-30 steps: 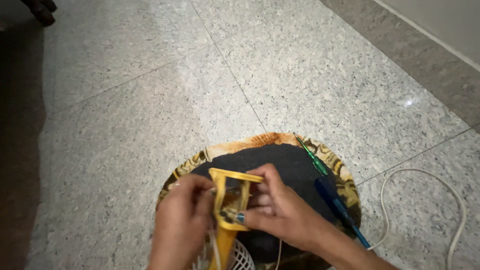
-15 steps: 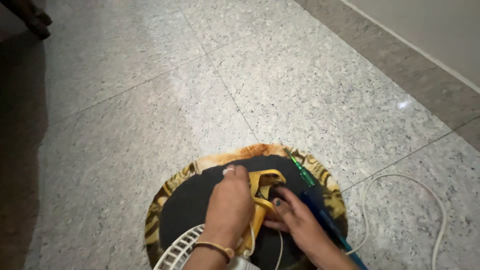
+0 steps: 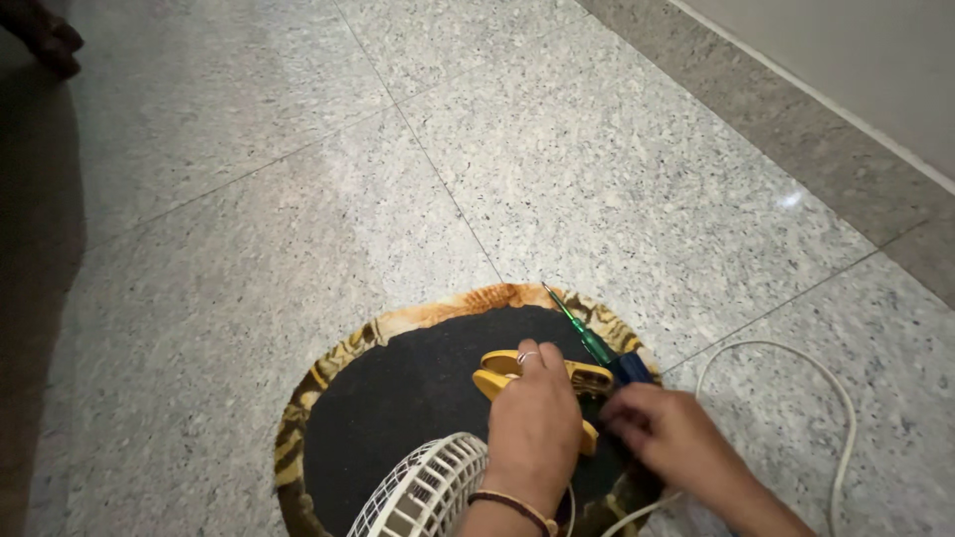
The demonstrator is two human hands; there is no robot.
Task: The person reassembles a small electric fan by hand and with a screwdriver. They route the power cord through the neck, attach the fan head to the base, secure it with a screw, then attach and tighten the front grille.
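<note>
My left hand, with a ring and a wrist bracelet, grips a yellow plastic fan bracket and holds it down on a round black mat with a tiger-pattern border. To its right, my right hand curls over the handle of a blue screwdriver; only the handle's end shows past my fingers. A green screwdriver lies on the mat's far right rim, just beyond the blue one. A white fan grille sits at the mat's near edge, below my left hand.
The mat lies on a grey speckled granite floor. A white cable loops on the floor to the right. A darker stone border and a wall run along the far right. Someone's foot shows at the top left.
The yellow bracket went from held up between both hands to lying flat on the mat under my left hand. My right hand left it and moved right onto the blue screwdriver.
</note>
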